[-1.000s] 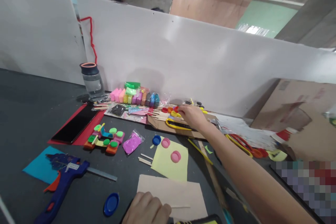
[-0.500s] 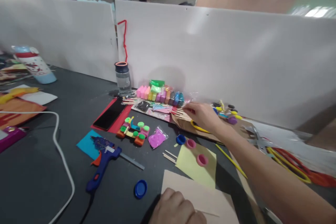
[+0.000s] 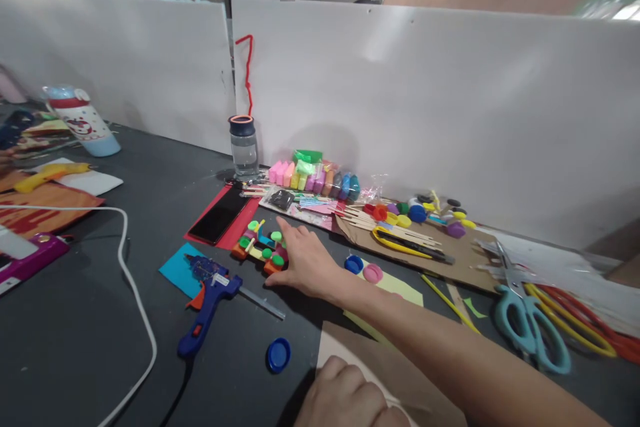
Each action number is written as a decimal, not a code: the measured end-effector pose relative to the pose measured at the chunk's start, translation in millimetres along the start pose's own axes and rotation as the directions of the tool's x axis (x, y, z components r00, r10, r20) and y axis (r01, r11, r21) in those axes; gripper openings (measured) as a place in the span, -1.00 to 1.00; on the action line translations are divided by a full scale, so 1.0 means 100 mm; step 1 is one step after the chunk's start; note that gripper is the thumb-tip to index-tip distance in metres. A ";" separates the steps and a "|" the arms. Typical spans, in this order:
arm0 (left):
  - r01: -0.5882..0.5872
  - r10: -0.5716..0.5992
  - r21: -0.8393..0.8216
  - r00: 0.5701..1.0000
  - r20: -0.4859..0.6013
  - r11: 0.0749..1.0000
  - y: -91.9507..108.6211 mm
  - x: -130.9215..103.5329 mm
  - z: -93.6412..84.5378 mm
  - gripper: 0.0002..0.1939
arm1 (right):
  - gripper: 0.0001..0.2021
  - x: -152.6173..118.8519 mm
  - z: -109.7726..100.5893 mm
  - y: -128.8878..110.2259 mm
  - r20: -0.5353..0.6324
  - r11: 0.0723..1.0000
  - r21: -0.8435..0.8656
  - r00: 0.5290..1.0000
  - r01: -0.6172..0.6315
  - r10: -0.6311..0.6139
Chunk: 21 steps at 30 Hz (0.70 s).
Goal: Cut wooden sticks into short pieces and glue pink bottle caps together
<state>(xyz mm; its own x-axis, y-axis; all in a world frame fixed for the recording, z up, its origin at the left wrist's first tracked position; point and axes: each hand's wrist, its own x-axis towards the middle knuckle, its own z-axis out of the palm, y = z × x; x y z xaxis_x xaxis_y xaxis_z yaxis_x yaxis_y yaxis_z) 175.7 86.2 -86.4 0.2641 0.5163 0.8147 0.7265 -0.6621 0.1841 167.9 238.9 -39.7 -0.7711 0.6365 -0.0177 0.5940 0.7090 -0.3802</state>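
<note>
1. noting the step: we judge it a reach for the small toy (image 3: pixel 255 252), which sits on the dark table (image 3: pixel 227 377) just beyond the glue gun (image 3: pixel 213 293).
2. right hand (image 3: pixel 313 260): thumb and fingers spread wide about the toy's near right end, nothing gripped that we can see; contact we cannot tell.
3. left hand (image 3: pixel 350 397): on the card (image 3: pixel 370 353), fingers curled; what they hold, if anything, is hidden from us.
4. a grip from here would, we judge, call for closing thumb and fingers lightly, as the joined parts look easy to knock loose.
5. our counts: toy, one, with five green caps (image 3: pixel 277 236) and two orange blocks (image 3: pixel 273 268) showing; glue gun, one; phone (image 3: pixel 220 215), one; scissors (image 3: pixel 519 292), one pair; yellow cutter (image 3: pixel 400 245), one.
6. loose blue caps (image 3: pixel 279 355), two; pink caps (image 3: pixel 373 273), one plain, another mostly behind our arm. wooden sticks (image 3: pixel 360 217): too overlapped to count.
</note>
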 end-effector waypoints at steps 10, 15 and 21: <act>0.002 -0.002 0.021 1.000 -0.008 1.000 0.00 0.01 0.00 -0.55 | -0.06 -0.08 -0.08 0.28 0.023 0.996 0.069 0.998 0.060 -0.062; 0.002 -0.002 0.008 0.999 0.034 1.000 0.01 -0.02 0.01 -0.52 | -0.63 -0.01 -0.05 0.38 -0.023 0.987 0.052 0.989 0.149 -0.148; -0.004 0.003 0.020 0.999 0.036 1.000 0.00 -0.07 0.04 -0.54 | -0.78 0.07 -0.03 0.39 -0.101 0.983 0.028 0.979 0.180 -0.177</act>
<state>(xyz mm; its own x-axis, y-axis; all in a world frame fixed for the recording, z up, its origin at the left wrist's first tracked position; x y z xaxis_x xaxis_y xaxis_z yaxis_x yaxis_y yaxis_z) 176.5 85.2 -94.4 0.2891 0.5331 0.7951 0.7380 -0.6532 0.1697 186.2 272.2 -52.0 -0.8367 0.5286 0.1429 0.4387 0.8033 -0.4029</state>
